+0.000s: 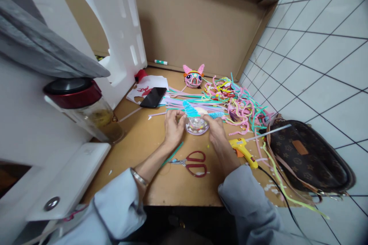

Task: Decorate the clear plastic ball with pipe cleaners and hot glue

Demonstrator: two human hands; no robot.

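Note:
A clear round plastic piece (pixel 197 128) with small coloured bits inside is between my hands, over the middle of the table. Two blue fuzzy ear-shaped pieces, a left one (pixel 190 109) and a right one (pixel 216 115), stick out at its top, with something whitish between them. My left hand (pixel 173 127) is closed at its left side, thumb and fingers by the left blue piece. On the other side my right hand (pixel 216 129) pinches its upper edge near the right blue piece. Red-handled scissors (pixel 193 164) lie just below, beside a green pipe cleaner (pixel 173 154).
A yellow glue gun (pixel 243 152) with a cord lies right of my right arm, near a brown bag (pixel 309 155). Behind are bundled pipe cleaners (pixel 198 103), a tangled heap (pixel 244 107), a pink-eared figure (pixel 193 78), a phone (pixel 153 97). A glass bottle (pixel 99 118) stands left.

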